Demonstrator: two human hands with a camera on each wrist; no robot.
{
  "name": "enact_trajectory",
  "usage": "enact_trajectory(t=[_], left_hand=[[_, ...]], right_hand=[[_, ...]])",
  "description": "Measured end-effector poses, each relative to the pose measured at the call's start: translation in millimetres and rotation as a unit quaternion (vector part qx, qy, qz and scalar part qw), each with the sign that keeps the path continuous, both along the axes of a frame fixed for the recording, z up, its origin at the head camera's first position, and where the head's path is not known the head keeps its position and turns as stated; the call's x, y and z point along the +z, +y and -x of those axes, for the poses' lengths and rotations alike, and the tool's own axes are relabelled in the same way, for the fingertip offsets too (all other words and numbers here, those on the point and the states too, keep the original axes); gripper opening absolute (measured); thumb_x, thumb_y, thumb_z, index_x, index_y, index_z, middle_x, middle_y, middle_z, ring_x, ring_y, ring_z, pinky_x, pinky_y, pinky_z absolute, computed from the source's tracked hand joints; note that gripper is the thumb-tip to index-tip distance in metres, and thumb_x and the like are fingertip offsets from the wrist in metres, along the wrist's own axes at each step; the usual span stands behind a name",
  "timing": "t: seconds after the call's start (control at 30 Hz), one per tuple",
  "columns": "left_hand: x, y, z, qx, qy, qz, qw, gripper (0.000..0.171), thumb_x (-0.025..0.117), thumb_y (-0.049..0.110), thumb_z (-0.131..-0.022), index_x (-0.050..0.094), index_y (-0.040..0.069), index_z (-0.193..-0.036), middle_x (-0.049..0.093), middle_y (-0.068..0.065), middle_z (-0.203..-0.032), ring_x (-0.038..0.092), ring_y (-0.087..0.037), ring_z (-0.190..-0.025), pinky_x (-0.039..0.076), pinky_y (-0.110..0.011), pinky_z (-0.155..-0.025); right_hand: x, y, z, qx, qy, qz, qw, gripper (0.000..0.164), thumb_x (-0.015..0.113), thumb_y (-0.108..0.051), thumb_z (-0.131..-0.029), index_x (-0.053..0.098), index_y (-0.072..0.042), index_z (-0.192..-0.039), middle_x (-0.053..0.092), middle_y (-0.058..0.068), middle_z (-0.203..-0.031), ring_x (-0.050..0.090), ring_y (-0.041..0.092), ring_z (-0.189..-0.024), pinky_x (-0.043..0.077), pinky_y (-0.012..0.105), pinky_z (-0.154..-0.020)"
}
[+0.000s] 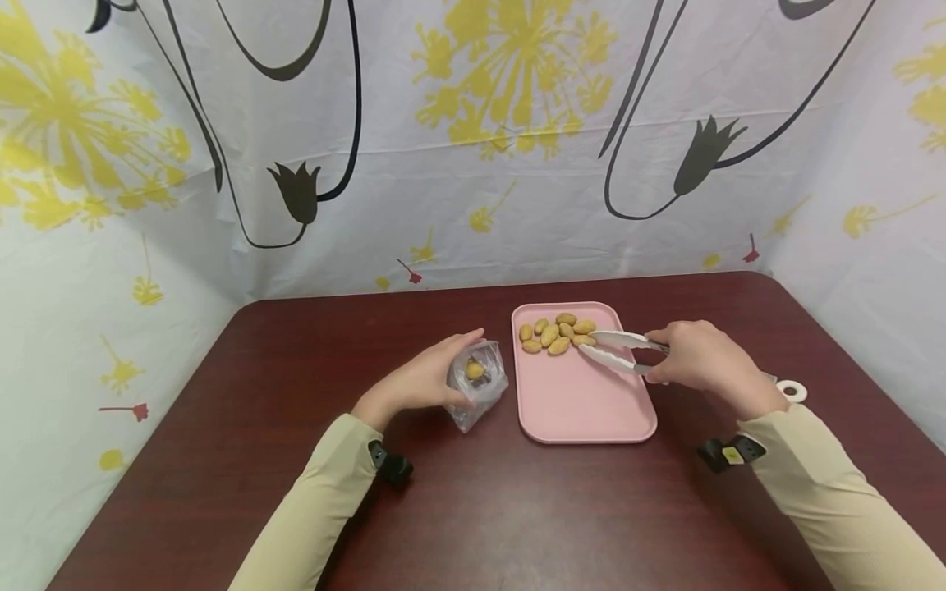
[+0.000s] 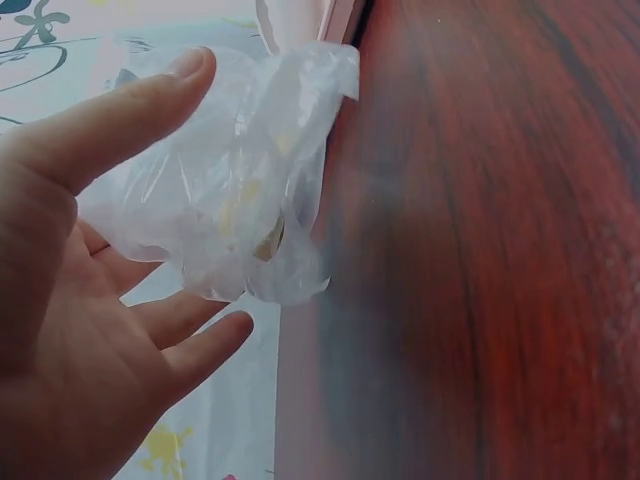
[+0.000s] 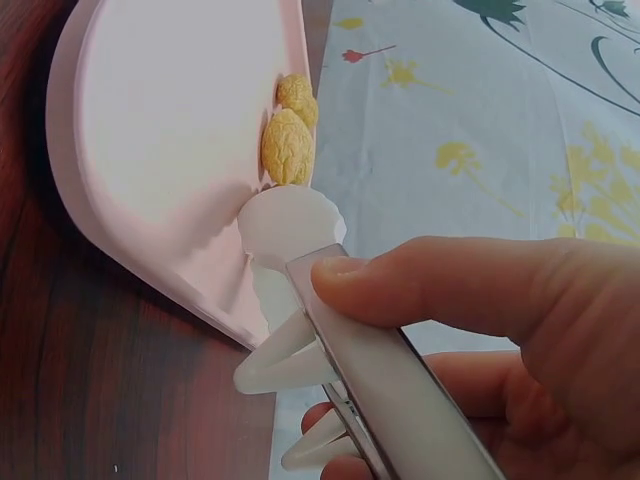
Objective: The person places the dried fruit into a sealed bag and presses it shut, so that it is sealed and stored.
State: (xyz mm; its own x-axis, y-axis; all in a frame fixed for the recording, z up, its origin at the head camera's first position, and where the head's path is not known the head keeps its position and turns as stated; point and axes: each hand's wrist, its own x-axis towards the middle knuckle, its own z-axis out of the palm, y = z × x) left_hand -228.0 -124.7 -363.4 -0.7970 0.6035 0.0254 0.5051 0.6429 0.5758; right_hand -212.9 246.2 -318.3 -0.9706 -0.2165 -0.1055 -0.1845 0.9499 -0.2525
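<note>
Surface (image 1: pixel 517 509), near far edge: our right grip (image 1: pixel 695 357) pinches tongs (image 1: pixel 619 338) over pink tray (image 1: pixel 584 406); left grip (image 1: pixel 417 382) spreads around plastic bag (image 1: pixel 484 396).

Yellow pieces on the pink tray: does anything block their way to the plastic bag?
Only the left rim of the pink tray and the right side of the plastic bag lie between the yellow pieces and the bag's inside. Nothing else visible stands in the way.

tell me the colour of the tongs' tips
The tongs' tips are white, clearest in the right wrist view.
</note>
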Motion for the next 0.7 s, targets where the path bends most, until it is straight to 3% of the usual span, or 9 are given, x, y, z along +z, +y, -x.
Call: enact_trajectory(t=[0.47, 0.7], left_hand=[[1.9, -2.9, -2.0, -0.005, 0.016, -0.015, 0.9998, 0.097, 0.084, 0.014, -0.070, 0.029, 0.018, -0.150, 0.036, -0.009, -0.151, 0.040, -0.023, -0.134, 0.035, -0.042, -0.109], [0.2, -2.8, -1.6, -0.005, 0.011, -0.023, 0.9997, 0.097, 0.084, 0.014, -0.070, 0.029, 0.016, -0.150, 0.036, -0.010, -0.151, 0.041, -0.024, -0.133, 0.035, -0.042, -0.109]], right_hand=[[7.0, -3.1, -10.0, -0.001, 0.015, -0.004, 1.000, 0.066, 0.079, -0.032, -0.069, 0.061, 0.003, -0.123, 0.066, 0.018, -0.098, 0.054, 0.026, -0.075, 0.044, 0.039, -0.062], [16.7, -13.3, -22.1, 0.029, 0.051, -0.007, 0.998, 0.064, 0.077, -0.037, -0.071, 0.064, 0.001, -0.120, 0.067, 0.015, -0.097, 0.062, 0.029, -0.081, 0.049, 0.048, -0.070]])
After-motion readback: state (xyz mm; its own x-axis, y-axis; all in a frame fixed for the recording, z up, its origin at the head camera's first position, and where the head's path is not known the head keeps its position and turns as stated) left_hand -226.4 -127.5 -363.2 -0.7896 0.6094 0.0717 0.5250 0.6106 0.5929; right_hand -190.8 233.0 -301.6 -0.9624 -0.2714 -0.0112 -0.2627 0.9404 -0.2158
